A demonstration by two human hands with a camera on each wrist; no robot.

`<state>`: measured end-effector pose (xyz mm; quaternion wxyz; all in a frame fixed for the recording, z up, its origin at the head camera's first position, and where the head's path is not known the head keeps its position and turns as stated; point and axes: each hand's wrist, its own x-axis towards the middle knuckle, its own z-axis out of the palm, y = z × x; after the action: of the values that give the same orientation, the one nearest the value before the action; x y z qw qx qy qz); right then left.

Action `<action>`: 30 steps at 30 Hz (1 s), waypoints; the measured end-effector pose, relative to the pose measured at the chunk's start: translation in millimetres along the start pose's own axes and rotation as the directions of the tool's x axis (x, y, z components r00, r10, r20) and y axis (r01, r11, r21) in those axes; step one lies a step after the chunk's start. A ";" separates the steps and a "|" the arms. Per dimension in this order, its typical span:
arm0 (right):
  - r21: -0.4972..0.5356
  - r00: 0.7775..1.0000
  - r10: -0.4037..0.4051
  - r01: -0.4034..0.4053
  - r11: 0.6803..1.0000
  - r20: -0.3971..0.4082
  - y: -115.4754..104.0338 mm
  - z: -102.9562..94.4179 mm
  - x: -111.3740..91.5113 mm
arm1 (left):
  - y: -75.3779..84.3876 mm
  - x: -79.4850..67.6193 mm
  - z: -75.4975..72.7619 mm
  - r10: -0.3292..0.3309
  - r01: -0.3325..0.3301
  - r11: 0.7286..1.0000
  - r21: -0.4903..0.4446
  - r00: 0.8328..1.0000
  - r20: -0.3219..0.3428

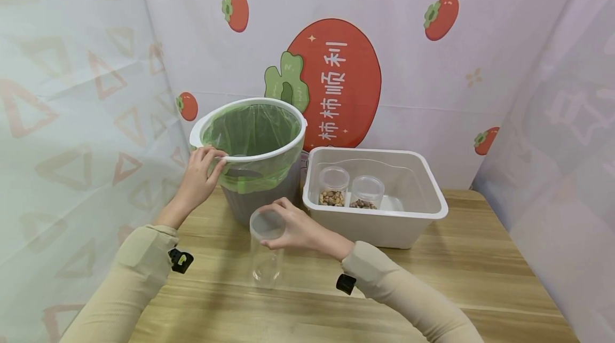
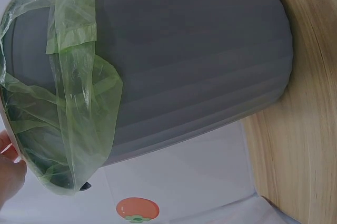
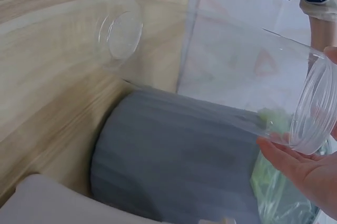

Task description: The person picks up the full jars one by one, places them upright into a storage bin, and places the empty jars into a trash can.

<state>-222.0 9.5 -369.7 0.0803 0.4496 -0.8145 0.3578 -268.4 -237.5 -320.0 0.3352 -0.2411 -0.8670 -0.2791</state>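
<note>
A grey bin (image 1: 259, 205) with a white rim, lined with a thin green bag (image 2: 84, 103), stands at the back left, its mouth facing up. My left hand (image 1: 198, 178) grips the rim at its front left side, thumb and fingers on either side of it. In front of the bin, my right hand (image 1: 300, 230) holds a tall clear plastic jar (image 1: 266, 265) round its top end. The jar is upright, and nothing shows inside it. The right wrist view shows ridged rings at the held end of the jar (image 3: 221, 71).
To the right of the bin stands a white rectangular tub (image 1: 365, 225). In it are a clear lidded jar of nuts (image 1: 332, 193) and another such jar (image 1: 367, 193) beside it. Printed curtains enclose the wooden table (image 1: 471, 273) at the back and sides.
</note>
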 end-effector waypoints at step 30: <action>-0.041 0.963 -0.071 0.063 0.997 -0.259 5.4 -78.2 -13.4 | 0.9 0.3 -0.6 0.007 -0.007 1.000 -0.006 1.000 -0.005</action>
<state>-233.4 71.7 -321.3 0.2057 0.4247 -0.7869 0.3976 -267.8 -237.2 -319.1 0.3376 -0.2446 -0.8645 -0.2809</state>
